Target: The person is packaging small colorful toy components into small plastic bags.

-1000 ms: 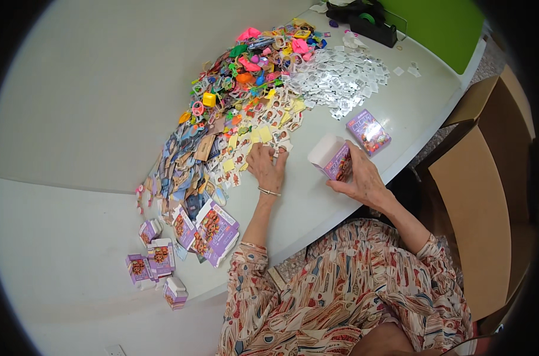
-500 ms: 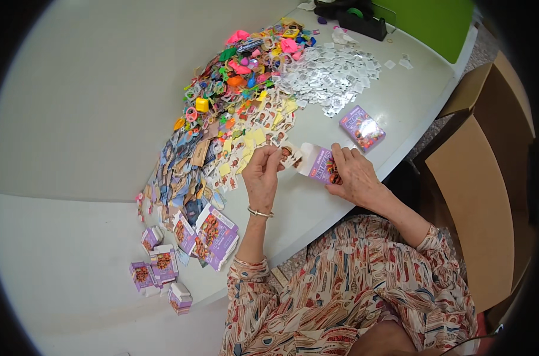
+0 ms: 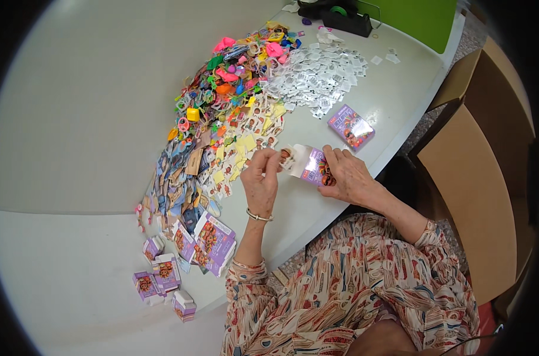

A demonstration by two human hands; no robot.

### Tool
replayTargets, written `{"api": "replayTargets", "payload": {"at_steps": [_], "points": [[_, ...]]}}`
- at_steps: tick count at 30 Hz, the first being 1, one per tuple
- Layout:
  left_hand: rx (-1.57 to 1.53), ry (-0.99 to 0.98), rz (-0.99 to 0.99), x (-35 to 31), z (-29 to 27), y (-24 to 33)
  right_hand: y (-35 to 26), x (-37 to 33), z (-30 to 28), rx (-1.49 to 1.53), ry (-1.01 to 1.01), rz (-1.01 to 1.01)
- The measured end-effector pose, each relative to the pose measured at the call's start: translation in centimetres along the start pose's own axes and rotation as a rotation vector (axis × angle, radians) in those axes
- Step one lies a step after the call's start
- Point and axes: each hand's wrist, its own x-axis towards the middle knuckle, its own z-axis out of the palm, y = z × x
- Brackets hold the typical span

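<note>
My right hand (image 3: pixel 350 176) grips a small purple printed carton (image 3: pixel 312 168) whose open end, with a white flap, points left. My left hand (image 3: pixel 261 181) is closed in a pinch at that end. At its fingertips is a small white paper piece printed with a cartoon figure (image 3: pixel 286 157), like a sticker. It overlaps the flap, and I cannot tell whether any of it is inside. Another purple carton (image 3: pixel 352 127), closed, lies flat beyond my right hand. Similar printed paper pieces (image 3: pixel 228 166) and yellow slips lie in a heap left of my hands.
A mound of colourful small toys (image 3: pixel 231 77) adjoins a pile of white sachets (image 3: pixel 323 74). Blue and brown flat pieces (image 3: pixel 177 178) lie nearer, by flattened purple cartons (image 3: pixel 213 237) and several small boxes (image 3: pixel 165 273). A black tape dispenser (image 3: pixel 347 22) stands far back; an open cardboard box (image 3: pixel 468 196) is at right.
The cartoon paper piece and the carton's open end have come closer together and now overlap. The table scene has shifted slightly left in view. Both hands keep their grips.
</note>
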Motion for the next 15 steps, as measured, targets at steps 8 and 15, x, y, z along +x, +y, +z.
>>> {"api": "replayTargets", "payload": {"at_steps": [8, 15], "points": [[0.821, 0.305, 0.508, 2.7, -2.3, -4.0, 0.2, 0.1, -0.4, -0.01, -0.008, 0.038], [-0.315, -0.196, -0.351, -0.2, 0.6, -2.4, 0.1, 0.0, -0.3, -0.052, 0.019, 0.026]]}}
